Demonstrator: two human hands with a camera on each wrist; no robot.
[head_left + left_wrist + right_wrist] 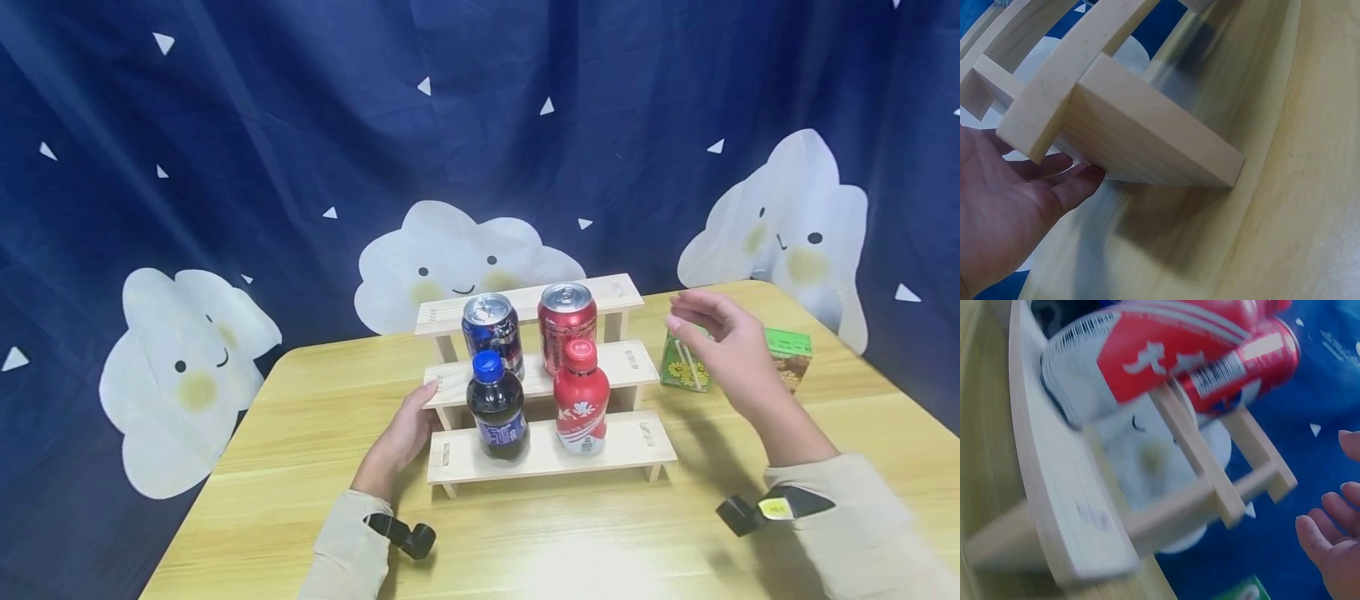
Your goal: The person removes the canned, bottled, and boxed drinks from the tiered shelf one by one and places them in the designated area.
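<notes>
My left hand [401, 433] touches the left side of a three-tier wooden stand [622, 454], its fingers [1082, 187] lying against the side by a leg. On the front tier stand a dark cola bottle [498, 417] with a blue cap and a red and white bottle [581, 408]. Behind them, a dark blue can [487, 321] and a red can [558, 321] stand on the middle tier. My right hand [731, 350] hangs in the air right of the stand, fingers loosely curved and holding nothing. It overlaps a green drink carton [678, 367] with a straw in the head view.
Another carton [787, 354], green and brown, stands on the right behind my right forearm. Everything sits on a light wood table [315, 417]. A dark blue curtain [480, 108] with clouds and triangles hangs behind the table. The stand's top tier [517, 302] carries nothing.
</notes>
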